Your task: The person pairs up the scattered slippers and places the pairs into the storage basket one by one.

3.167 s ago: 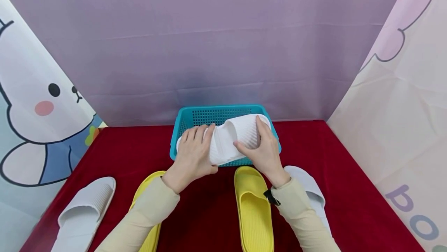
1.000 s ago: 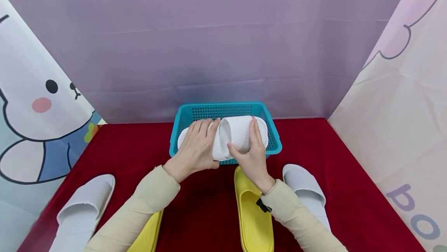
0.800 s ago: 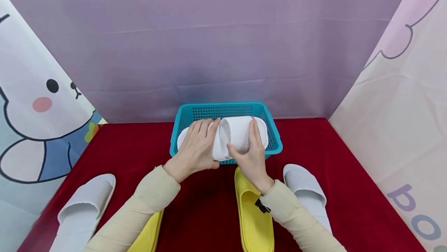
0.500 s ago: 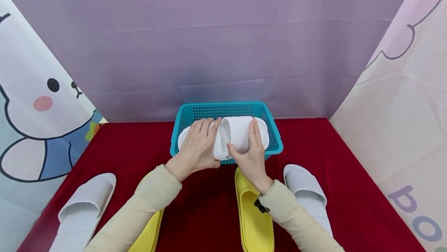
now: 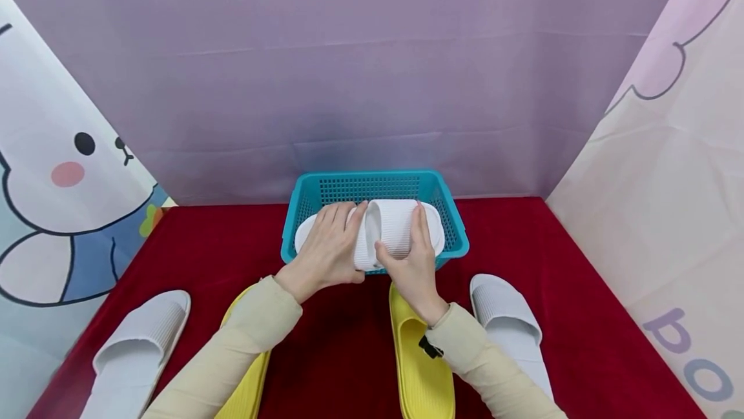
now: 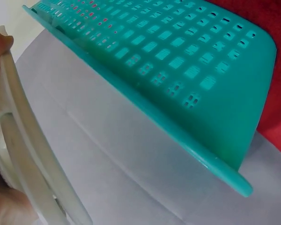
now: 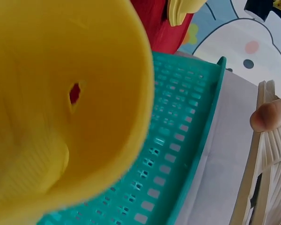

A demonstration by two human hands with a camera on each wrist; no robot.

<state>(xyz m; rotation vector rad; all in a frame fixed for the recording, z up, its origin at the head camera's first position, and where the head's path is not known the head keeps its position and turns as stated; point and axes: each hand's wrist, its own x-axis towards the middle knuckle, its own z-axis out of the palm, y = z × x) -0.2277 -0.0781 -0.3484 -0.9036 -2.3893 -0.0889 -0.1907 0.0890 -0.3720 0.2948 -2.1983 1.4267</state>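
A pair of white slippers (image 5: pixel 392 224) with ribbed straps lies one against the other, over the turquoise basket (image 5: pixel 372 175) in the head view. Fingers of my left hand (image 5: pixel 327 245) lie across the left end, thumb on the near side. My right hand (image 5: pixel 411 264) grips the ribbed strap at the right, thumb by the strap opening. Both wrist views show the slippers edge-on, with two soles close together; the left wrist view has the white slippers (image 6: pixel 28 140) at its left edge, the right wrist view the white slippers (image 7: pixel 264 173) at its right. The basket's inside is partly hidden.
Loose slippers lie on the red cloth (image 5: pixel 337 354): a white slipper (image 5: pixel 139 341) far left, a yellow slipper (image 5: pixel 247 387) under the left sleeve, another yellow slipper (image 5: pixel 427 380) and another white slipper (image 5: pixel 511 322) at the right. A purple backdrop (image 5: pixel 372 83) stands behind the basket.
The white pair was tilted with its right end raised 3.2 s ago and is now level across the basket. My right hand has shifted left with it. In the last second only slight movement shows.
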